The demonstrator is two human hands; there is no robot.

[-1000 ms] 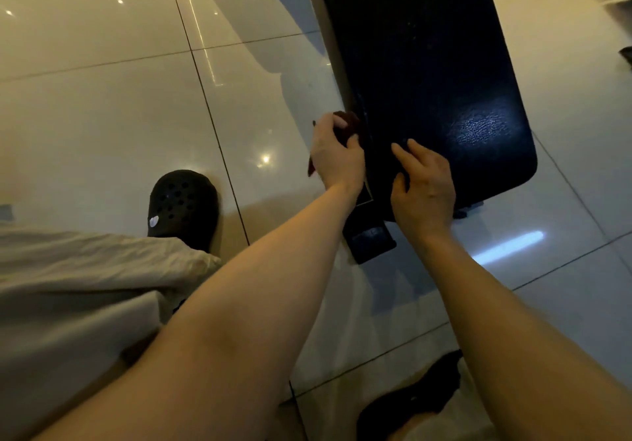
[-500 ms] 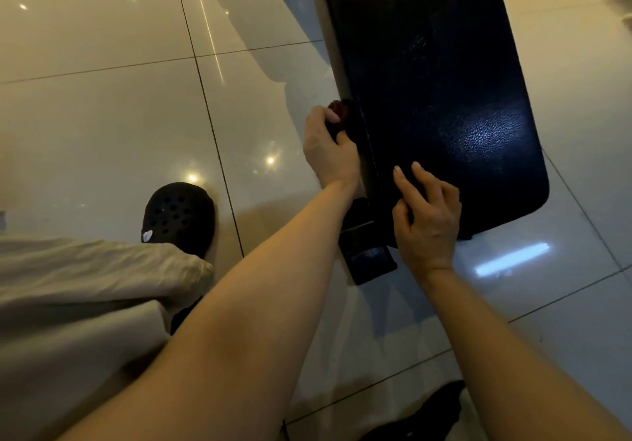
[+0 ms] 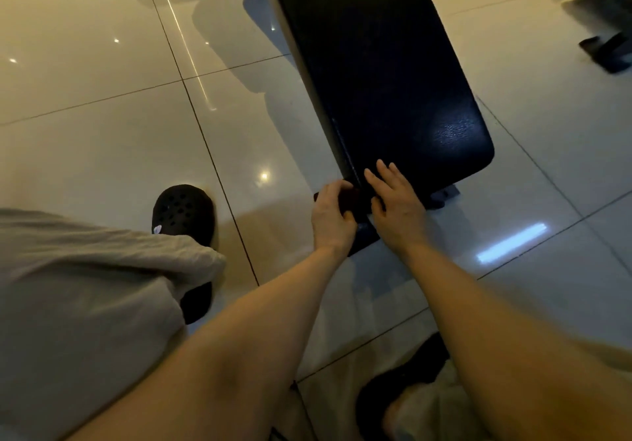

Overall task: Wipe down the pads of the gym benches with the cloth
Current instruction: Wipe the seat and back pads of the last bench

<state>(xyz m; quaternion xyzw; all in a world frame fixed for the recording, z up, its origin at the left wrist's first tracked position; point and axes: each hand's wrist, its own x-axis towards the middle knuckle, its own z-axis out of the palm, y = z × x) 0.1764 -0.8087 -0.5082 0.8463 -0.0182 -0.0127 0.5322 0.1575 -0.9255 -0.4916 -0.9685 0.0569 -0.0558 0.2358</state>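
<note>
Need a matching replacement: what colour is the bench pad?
Black, pebbled bench pad, clearest in the head view.

— Worn items?
— Loose beige wrinkled-fabric trousers (image 3: 85, 286); black perforated foam clog (image 3: 183, 213), small pale mark at its side; second black clog (image 3: 400, 382), partly hidden.
— Arms?
— Left hand (image 3: 331, 216), right hand (image 3: 398, 209): bare forearms, no sleeves visible.

The cloth (image 3: 352, 201) is mostly hidden inside the curled left hand (image 3: 331, 216); only a dark wad shows, its colour unclear. The bench pad (image 3: 383, 81) runs off the top edge. The right hand (image 3: 398, 206) covers the pad's near left corner. A dark, blurred frame foot (image 3: 608, 52) is cut by the right edge.
</note>
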